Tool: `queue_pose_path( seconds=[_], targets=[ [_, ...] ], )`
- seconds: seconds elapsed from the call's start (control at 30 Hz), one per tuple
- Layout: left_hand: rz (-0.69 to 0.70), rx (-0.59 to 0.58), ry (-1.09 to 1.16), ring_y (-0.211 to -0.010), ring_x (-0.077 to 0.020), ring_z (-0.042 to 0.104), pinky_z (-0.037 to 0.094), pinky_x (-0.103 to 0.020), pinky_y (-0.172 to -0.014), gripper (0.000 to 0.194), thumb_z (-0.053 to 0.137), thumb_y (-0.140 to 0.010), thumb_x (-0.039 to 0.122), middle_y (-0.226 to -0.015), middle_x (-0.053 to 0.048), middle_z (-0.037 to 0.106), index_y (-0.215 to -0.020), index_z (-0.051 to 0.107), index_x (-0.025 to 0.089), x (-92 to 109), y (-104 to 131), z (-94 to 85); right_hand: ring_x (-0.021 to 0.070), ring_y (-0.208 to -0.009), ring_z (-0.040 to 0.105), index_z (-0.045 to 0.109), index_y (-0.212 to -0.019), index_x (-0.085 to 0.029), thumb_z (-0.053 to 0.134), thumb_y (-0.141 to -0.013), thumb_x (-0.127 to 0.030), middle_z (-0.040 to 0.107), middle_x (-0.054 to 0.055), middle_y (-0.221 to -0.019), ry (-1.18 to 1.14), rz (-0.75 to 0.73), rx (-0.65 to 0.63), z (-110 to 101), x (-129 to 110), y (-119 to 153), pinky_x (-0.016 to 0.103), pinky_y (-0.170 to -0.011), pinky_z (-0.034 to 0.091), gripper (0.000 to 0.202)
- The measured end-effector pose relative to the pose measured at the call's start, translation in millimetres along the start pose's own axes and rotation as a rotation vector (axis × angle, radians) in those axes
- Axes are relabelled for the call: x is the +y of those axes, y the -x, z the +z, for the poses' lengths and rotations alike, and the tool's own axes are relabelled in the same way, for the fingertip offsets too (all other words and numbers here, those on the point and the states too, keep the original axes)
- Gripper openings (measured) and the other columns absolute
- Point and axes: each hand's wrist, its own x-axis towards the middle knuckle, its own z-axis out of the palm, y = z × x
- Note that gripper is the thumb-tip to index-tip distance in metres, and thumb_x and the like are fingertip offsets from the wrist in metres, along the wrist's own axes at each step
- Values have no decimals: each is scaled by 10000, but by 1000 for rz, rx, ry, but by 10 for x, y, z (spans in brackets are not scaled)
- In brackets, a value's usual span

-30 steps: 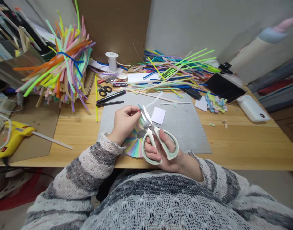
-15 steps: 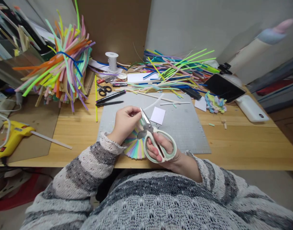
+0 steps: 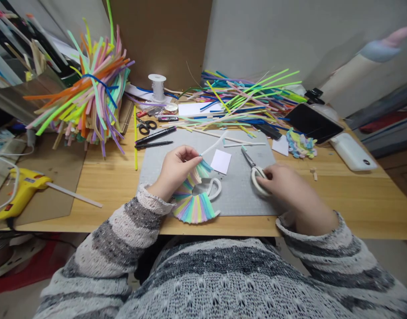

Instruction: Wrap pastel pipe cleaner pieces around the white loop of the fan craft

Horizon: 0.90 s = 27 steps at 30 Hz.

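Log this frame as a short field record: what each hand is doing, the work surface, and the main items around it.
left hand: left hand pinches the pastel strip fan at its top edge
right hand: right hand rests on the white-handled scissors, which lie on the mat
surface: grey cutting mat on a wooden desk
on mat: white paper square
left of mat: yellow glue gun
behind mat: loose coloured strips, black scissors
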Motion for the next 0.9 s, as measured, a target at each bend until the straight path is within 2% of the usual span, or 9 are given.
queue_pose_path(
  seconds=[0.07,0.13,0.2,0.27,0.37,0.43,0.57,0.77,0.9],
  targets=[
    [-11,-23,10,-636,-106,548,425,-229,-600,167,741,-661,251,-689,4,604,-714,619,150,10,4,5,188,-625,536,610,-616,-165,542,-811,-422,641,117,-716,44,-31,-2,-43,-63,35,294,-547,316,330],
    [-20,-49,28,-637,-102,548,425,-228,-603,172,744,-658,244,-695,4,604,-724,618,148,16,6,11,203,-700,567,656,-727,-159,540,-826,-392,664,119,-797,-32,-83,85,-109,-225,73,299,-590,348,278],
    [-34,-70,61,-648,-103,557,434,-231,-618,193,755,-646,232,-703,2,611,-757,624,146,23,10,20,192,-767,585,669,-835,-164,541,-839,-329,675,95,-852,-269,-262,117,-144,-455,74,297,-654,391,209],
    [-58,-93,97,-660,-107,569,447,-238,-636,219,765,-634,229,-714,-3,624,-782,630,142,33,15,28,166,-740,590,666,-846,-172,541,-848,-319,677,63,-815,-559,-410,28,-99,-705,18,286,-664,418,192],
    [-71,-133,97,-659,-111,577,458,-248,-653,198,763,-640,247,-710,-9,633,-747,636,139,51,24,30,159,-738,602,654,-879,-154,584,-820,-328,679,61,-830,-918,-399,-20,108,-1005,-137,285,-654,449,196],
    [-63,-146,79,-654,-110,574,455,-245,-648,185,757,-650,258,-700,-7,630,-718,631,142,56,27,26,154,-744,603,646,-887,-146,612,-795,-341,678,59,-833,-1120,-384,-48,267,-1111,-235,290,-675,462,218],
    [-54,-143,53,-637,-108,566,448,-240,-626,186,761,-647,261,-684,-2,627,-707,627,147,44,30,22,140,-713,588,632,-817,-155,688,-729,-399,650,29,-765,-1316,-329,-72,450,-1142,-316,281,-682,459,264],
    [-21,-107,-16,-653,-126,576,456,-253,-619,167,765,-636,260,-682,-18,639,-663,641,152,41,35,33,134,-719,581,633,-789,-171,725,-683,-433,642,9,-745,-1418,-330,-104,484,-1122,-300,274,-689,459,297],
    [-19,-130,-61,-674,-133,580,463,-259,-632,148,761,-637,248,-692,-28,643,-655,655,147,54,30,19,118,-668,555,617,-753,-163,721,-676,-398,621,-3,-697,-1417,-288,-54,504,-1137,-286,266,-652,444,268]
  ],
)
